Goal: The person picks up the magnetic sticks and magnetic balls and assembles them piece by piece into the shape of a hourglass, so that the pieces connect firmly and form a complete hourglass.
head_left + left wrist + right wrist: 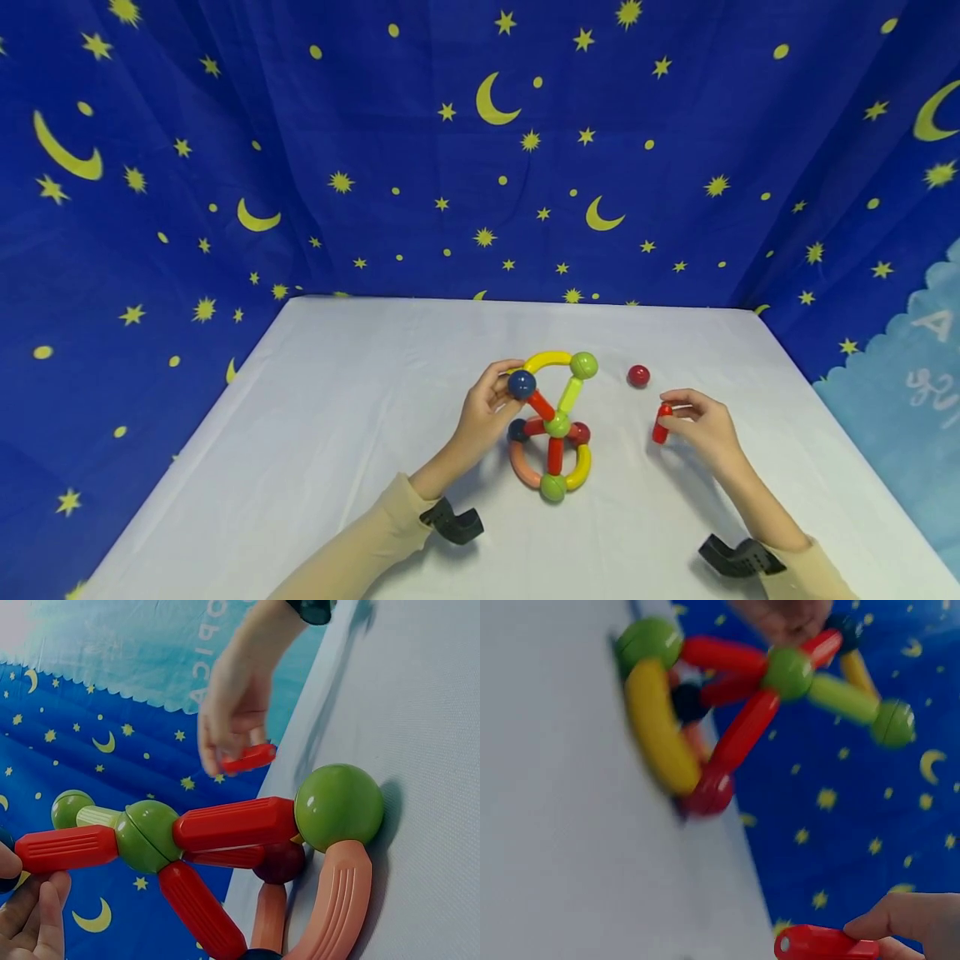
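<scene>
A magnetic ball-and-rod structure (pixel 557 425) stands on the table, with a ring of curved rods at its base and a green ball (pixel 148 835) at its centre. From that ball a red rod and a lime rod rise to a dark blue ball (pixel 522 384) and a green ball (pixel 583 365), bridged by a yellow curved rod (pixel 548 359). My left hand (pixel 488 408) pinches the dark blue ball. Off to the right, my right hand (pixel 702 427) pinches a short red rod (pixel 825 943) between thumb and fingers, apart from the structure. One metal end of it shows in the right wrist view.
A loose dark red ball (pixel 638 376) lies on the white-covered table (pixel 360 400), between the structure and my right hand, a little farther back. Blue star-and-moon cloth (pixel 420 150) hangs behind the table and along its sides.
</scene>
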A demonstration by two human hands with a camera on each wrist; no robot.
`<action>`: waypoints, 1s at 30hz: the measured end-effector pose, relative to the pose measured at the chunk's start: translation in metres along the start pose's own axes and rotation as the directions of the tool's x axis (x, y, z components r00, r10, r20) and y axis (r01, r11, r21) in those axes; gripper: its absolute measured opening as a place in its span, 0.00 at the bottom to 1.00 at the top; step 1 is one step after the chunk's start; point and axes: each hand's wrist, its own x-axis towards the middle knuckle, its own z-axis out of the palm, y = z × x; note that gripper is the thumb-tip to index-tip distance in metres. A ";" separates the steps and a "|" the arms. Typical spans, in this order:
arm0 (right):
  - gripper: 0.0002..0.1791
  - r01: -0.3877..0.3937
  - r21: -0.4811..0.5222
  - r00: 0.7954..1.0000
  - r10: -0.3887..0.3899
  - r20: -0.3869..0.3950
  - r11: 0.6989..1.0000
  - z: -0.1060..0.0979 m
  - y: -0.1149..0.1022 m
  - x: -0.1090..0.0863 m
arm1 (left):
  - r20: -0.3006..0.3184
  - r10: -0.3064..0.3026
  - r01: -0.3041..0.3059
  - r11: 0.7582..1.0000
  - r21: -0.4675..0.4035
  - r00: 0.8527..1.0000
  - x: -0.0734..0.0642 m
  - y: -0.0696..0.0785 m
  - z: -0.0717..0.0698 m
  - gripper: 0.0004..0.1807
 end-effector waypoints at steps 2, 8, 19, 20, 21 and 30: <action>0.18 0.017 0.073 1.000 -0.018 0.008 0.997 0.003 -0.011 0.000 | -0.002 0.000 0.000 1.000 -0.003 1.000 0.000 0.000 0.000 0.24; 0.12 0.073 0.223 0.996 -0.082 0.028 0.972 0.018 -0.045 -0.004 | -0.002 0.006 -0.006 1.000 -0.006 1.000 0.001 0.002 -0.001 0.25; 0.12 0.186 0.338 0.974 -0.218 0.057 0.922 0.047 -0.088 -0.018 | 0.000 0.014 -0.014 1.000 0.008 1.000 0.002 0.000 -0.002 0.25; 0.11 0.199 0.351 0.971 -0.232 0.054 0.915 0.049 -0.090 -0.019 | 0.000 0.013 -0.013 1.000 0.010 1.000 0.002 -0.001 -0.002 0.25; 0.11 0.213 0.361 0.968 -0.247 0.051 0.908 0.051 -0.091 -0.019 | 0.000 0.009 -0.009 1.000 0.009 1.000 0.002 -0.001 -0.001 0.25; 0.10 0.308 0.347 0.945 -0.327 -0.005 0.886 0.066 -0.095 -0.025 | 0.005 0.030 -0.030 1.000 0.005 1.000 0.000 0.000 0.000 0.25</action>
